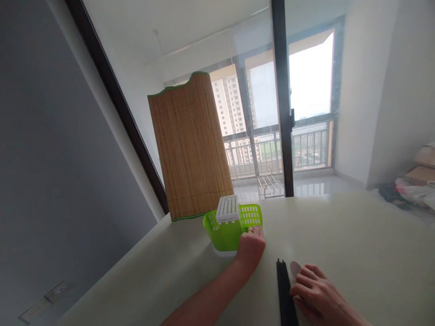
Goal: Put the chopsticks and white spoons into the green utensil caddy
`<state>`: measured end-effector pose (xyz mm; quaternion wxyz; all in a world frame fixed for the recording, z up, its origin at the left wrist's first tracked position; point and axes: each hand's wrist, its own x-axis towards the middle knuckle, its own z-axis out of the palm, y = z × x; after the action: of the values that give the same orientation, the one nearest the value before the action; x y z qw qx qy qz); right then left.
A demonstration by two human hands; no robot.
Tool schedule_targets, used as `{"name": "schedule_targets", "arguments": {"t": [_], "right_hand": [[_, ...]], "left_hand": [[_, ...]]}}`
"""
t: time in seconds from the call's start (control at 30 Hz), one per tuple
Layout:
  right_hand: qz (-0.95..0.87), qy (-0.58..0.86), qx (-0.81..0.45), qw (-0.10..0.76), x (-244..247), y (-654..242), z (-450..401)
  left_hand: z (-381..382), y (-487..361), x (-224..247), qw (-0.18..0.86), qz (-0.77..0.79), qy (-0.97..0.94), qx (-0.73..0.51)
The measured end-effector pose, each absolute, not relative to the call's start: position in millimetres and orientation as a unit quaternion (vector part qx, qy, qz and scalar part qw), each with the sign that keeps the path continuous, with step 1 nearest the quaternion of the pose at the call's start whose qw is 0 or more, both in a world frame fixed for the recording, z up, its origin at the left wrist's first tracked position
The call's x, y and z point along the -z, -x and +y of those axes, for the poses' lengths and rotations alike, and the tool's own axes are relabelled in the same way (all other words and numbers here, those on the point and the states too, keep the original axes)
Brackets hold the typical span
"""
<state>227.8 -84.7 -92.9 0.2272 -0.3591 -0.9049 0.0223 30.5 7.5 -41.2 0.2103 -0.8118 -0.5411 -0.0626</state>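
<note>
Left: plain grey wall [50,158], in shade. Far: dark-framed glass partition [281,90], balcony behind it with shiny pale floor [316,185], wire rack [271,185], railing [309,147]. Tower block [231,106] outside, daylight strong, sky blown out at right pane. Right: white wall [367,81], blurred clutter [416,185] low down. Near: pale table [340,240], slight sheen.

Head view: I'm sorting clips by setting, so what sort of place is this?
Probably a room in a high-up apartment: a railing and a tall building show outside, and a green basket stands on the table.
</note>
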Motion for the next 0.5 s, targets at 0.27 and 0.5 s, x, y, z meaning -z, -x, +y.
{"name": "schedule_targets", "arguments": {"t": [0.27,0.5], "right_hand": [[-0.888,0.387,-0.042,0.245,89,-226,-87],[-0.889,0.381,-0.048,0.25,84,-225,-88]], "left_hand": [[-1,-129,41,0.203,-0.446,0.866,0.097],[-30,-127,21,0.135,-0.452,0.867,0.16]]}}
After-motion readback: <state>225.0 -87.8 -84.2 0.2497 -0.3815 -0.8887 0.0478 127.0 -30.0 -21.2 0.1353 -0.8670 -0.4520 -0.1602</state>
